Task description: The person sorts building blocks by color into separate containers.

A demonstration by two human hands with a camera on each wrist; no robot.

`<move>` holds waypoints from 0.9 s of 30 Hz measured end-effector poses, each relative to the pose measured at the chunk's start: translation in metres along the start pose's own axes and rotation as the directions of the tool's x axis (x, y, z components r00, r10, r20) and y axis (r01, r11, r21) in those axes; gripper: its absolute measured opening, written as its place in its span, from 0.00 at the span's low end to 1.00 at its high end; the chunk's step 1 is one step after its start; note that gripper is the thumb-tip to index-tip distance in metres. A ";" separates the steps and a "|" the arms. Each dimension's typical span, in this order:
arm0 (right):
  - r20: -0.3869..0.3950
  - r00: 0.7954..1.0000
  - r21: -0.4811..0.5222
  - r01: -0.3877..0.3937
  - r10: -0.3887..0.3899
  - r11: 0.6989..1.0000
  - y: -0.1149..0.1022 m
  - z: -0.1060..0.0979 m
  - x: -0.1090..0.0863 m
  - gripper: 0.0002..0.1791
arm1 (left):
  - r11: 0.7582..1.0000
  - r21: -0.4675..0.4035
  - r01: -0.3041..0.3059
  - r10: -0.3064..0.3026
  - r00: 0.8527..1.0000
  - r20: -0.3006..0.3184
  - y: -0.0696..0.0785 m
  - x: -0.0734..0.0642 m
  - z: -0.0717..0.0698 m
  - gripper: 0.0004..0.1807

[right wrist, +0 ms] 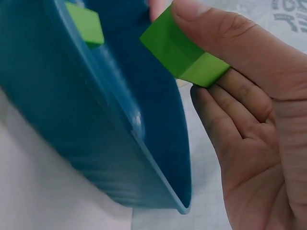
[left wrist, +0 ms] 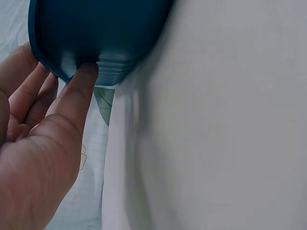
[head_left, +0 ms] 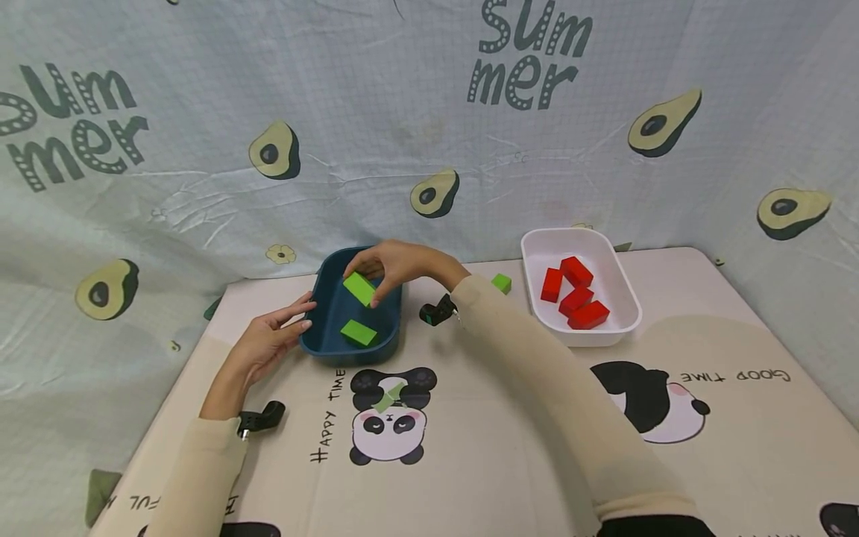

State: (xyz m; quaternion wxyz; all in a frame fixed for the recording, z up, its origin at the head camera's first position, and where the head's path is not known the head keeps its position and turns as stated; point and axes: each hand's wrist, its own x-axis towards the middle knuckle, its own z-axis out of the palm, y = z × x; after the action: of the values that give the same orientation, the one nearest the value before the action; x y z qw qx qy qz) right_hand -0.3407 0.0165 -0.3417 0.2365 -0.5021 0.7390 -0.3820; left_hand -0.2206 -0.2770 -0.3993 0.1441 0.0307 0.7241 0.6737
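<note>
My right hand (head_left: 396, 265) pinches a green block (head_left: 359, 289) between thumb and fingertips, over the dark blue bin (head_left: 325, 347). In the right wrist view, the held block (right wrist: 180, 50) is tilted near the bin's rim. Inside the bin lies a second green block (head_left: 359, 333), also showing past the rim in the right wrist view. My left hand (head_left: 265, 343) touches the bin's left side, its fingers fairly straight. In the left wrist view the left thumb (left wrist: 79, 91) presses the outer wall, while the other fingertips are partly hidden behind the bin's edge.
A white bin (head_left: 627, 306) with several red blocks (head_left: 576, 298) stands on the right of the table. Another green block (head_left: 501, 283) lies on the table behind my right forearm. A patterned cloth (head_left: 376, 89) hangs at the back. The table cover bears panda prints (head_left: 388, 432).
</note>
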 end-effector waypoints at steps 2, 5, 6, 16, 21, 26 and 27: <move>0.013 1.000 -0.029 -0.014 0.014 0.999 0.000 -0.003 0.002 0.38 | 1.000 -0.002 -0.001 0.001 1.000 0.002 0.000 0.000 0.000 0.34; 0.031 0.999 -0.058 -0.030 0.032 0.998 -0.002 -0.010 0.005 0.39 | 1.000 0.000 -0.004 0.004 1.000 0.002 0.000 0.000 0.000 0.34; 0.034 0.998 -0.062 -0.041 0.043 0.997 -0.003 -0.012 0.005 0.39 | 1.000 0.005 -0.006 0.006 1.000 0.002 0.000 0.001 0.001 0.34; 0.107 0.992 -0.201 -0.038 0.061 0.979 -0.008 -0.013 0.012 0.36 | 1.000 0.028 0.000 0.001 1.000 -0.019 0.002 -0.001 0.001 0.34; 0.095 0.994 -0.234 -0.034 0.057 0.972 -0.008 -0.009 0.014 0.37 | 0.999 0.035 -0.006 0.006 1.000 -0.014 0.002 -0.001 0.002 0.34; 0.096 0.993 -0.234 -0.045 0.069 0.971 -0.006 -0.006 0.016 0.37 | 1.000 0.024 -0.005 0.006 1.000 -0.012 0.001 -0.001 0.001 0.33; 0.094 0.993 -0.231 -0.054 0.078 0.972 -0.006 -0.005 0.017 0.37 | 1.000 0.020 -0.006 0.006 1.000 -0.011 0.000 -0.001 0.001 0.33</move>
State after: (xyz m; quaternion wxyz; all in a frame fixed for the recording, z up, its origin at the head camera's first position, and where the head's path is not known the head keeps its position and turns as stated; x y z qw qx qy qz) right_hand -0.3475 0.0015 -0.3331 0.2276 -0.5201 0.7810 -0.2604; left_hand -0.2191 -0.2760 -0.3987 0.1376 0.0306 0.7314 0.6673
